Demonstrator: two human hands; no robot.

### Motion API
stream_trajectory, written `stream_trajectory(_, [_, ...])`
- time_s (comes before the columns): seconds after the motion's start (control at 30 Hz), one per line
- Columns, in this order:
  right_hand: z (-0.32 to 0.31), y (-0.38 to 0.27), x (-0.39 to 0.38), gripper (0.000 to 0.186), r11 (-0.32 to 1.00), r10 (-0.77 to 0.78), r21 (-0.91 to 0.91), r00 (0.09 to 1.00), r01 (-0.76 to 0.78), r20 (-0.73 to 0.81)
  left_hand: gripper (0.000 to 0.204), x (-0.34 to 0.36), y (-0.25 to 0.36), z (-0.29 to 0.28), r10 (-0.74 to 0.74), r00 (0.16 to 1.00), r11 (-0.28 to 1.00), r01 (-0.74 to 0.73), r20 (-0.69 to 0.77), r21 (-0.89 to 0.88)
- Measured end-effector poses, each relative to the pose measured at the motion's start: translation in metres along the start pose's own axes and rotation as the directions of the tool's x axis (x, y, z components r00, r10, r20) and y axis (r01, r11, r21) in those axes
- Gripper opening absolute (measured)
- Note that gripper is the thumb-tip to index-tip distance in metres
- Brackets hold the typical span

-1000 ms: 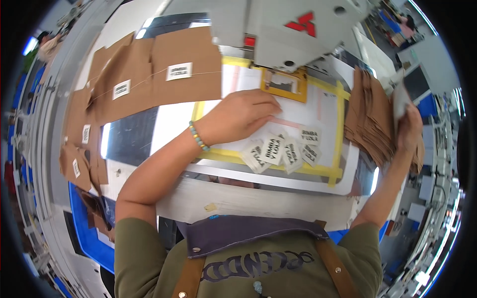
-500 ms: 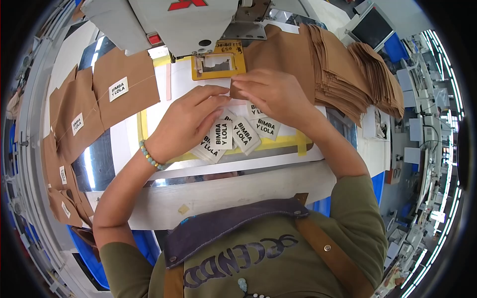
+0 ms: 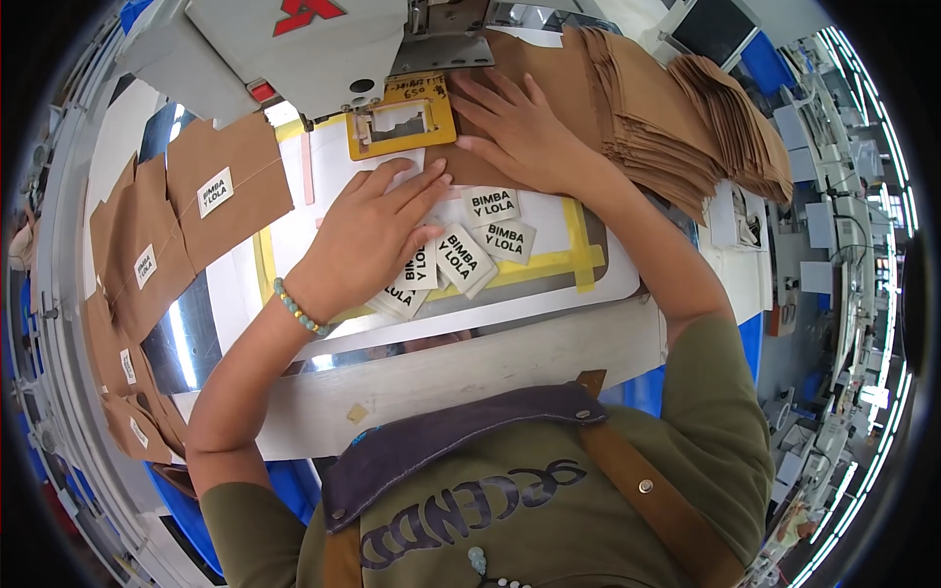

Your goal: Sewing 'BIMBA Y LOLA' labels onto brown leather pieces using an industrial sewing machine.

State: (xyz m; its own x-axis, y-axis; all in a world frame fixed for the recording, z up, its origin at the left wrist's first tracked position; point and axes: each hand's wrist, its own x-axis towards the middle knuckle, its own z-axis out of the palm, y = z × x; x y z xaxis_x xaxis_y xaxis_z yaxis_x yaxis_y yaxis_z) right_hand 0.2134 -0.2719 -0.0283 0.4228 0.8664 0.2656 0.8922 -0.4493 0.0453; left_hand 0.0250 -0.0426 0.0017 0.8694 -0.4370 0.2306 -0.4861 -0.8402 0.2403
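Note:
My right hand (image 3: pixel 521 135) lies with spread fingers on a brown flat piece (image 3: pixel 525 59) just right of the yellow clamp frame (image 3: pixel 436 116) under the sewing machine head (image 3: pixel 265 54). My left hand (image 3: pixel 377 220) is left of it, fingers apart and slightly bent, tips at the lower left corner of that brown piece, near the frame. Several small white printed labels (image 3: pixel 493 204) lie below both hands on a white board (image 3: pixel 578 230) edged with yellow tape; my left thumb is just over them.
Stacked brown pieces (image 3: pixel 652 127) lie to the right, beside a small white box (image 3: pixel 733 211). Brown pieces with white labels, linked by thread (image 3: pixel 229 223), drape over the left. Blue bins (image 3: pixel 186 505) sit below the table edge (image 3: pixel 490 372). A screen (image 3: pixel 708 29) stands at back right, and another person (image 3: pixel 22 240) is far left.
My right hand has come from the stack at the right to beside the clamp frame, bringing a brown piece, and its fingers have spread on it. My left hand has shifted left.

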Motion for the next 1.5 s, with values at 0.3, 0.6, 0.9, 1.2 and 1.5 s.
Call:
stream_trajectory(0.3, [-0.007,0.019,0.015,0.061,0.979,-0.018,0.205,0.999,0.012,0.03,0.057,-0.02,-0.005,-0.008,-0.15,0.989,0.982,0.149,-0.001,0.117])
stream_trajectory(0.6, [-0.061,-0.015,-0.061,0.061,0.958,-0.09,0.286,0.976,0.031,0.197,0.056,-0.06,-0.024,-0.021,-0.269,0.962,0.932,0.27,-0.036,0.24])
stream_trajectory(0.9, [-0.06,-0.03,-0.058,0.049,0.948,-0.09,0.317,0.983,0.036,0.158,0.049,-0.094,-0.038,-0.036,-0.225,0.974,0.971,0.225,-0.008,0.082])
stream_trajectory(1.2, [-0.046,-0.034,-0.065,0.046,0.919,-0.008,0.39,0.994,0.05,-0.107,0.05,-0.083,-0.04,-0.034,-0.213,0.964,0.976,0.218,-0.16,0.014])
stream_trajectory(1.5, [-0.047,-0.015,-0.07,0.047,0.903,-0.124,0.411,0.992,0.125,-0.029,0.045,-0.098,-0.047,-0.031,-0.284,0.944,0.958,0.284,-0.166,-0.024])
